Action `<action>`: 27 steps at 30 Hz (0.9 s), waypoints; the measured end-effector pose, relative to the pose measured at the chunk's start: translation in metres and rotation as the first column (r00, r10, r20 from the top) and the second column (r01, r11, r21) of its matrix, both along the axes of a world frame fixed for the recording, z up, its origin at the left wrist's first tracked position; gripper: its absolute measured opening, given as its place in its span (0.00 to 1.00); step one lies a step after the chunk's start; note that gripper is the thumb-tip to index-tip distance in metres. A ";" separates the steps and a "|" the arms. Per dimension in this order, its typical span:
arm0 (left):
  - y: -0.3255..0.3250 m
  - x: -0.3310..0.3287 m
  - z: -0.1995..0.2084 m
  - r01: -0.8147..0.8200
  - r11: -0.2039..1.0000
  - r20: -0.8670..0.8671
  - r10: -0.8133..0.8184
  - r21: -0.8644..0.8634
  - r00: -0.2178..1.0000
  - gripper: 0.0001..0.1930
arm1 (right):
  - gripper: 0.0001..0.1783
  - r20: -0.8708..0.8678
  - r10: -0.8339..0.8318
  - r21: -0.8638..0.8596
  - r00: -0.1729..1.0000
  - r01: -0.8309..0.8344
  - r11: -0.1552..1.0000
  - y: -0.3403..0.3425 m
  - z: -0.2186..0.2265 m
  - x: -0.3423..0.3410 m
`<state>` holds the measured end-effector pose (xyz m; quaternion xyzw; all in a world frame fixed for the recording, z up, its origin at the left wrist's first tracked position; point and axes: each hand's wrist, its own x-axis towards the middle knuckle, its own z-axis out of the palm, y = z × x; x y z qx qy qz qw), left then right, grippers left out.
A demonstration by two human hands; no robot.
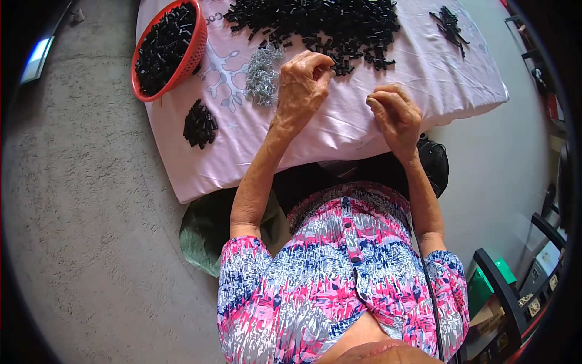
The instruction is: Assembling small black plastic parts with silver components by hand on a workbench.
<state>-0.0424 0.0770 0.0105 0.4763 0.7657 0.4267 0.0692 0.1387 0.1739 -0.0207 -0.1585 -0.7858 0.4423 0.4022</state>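
My left hand [301,85] is over the pink cloth, its fingers curled and its thumb and forefinger pinched together. Whatever is in that pinch is too small or hidden to tell. Just beyond its fingertips lies the big heap of short black tube-like pieces [315,21]. Beside its knuckles, on the left, is a small pile of clear or silvery pieces [263,77]. My right hand [397,115] hovers near the front edge of the table, apart from the left, with thumb and fingers drawn together. I cannot make out anything between them.
A red plastic basket [198,45] full of black pieces stands at the table's left edge. Nearer lies a small black pile [200,124]; black strips [448,27] lie far right. The pink tablecloth [345,124] covers the table. A black bag [433,167] sits beside my right forearm.
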 end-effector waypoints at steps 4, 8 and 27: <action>0.010 -0.001 0.003 0.041 0.999 -0.011 -0.041 -0.012 0.999 0.05 | 0.06 0.010 0.008 0.017 1.000 -0.008 1.000 -0.001 0.003 0.000; 0.032 -0.010 0.002 0.093 0.995 -0.142 -0.086 0.043 0.986 0.04 | 0.07 -0.014 0.014 0.009 1.000 -0.014 1.000 -0.002 0.005 0.000; 0.038 -0.004 0.018 0.028 0.962 0.018 -0.034 0.273 0.999 0.05 | 0.06 0.009 -0.006 0.056 1.000 0.006 0.998 -0.005 0.009 -0.002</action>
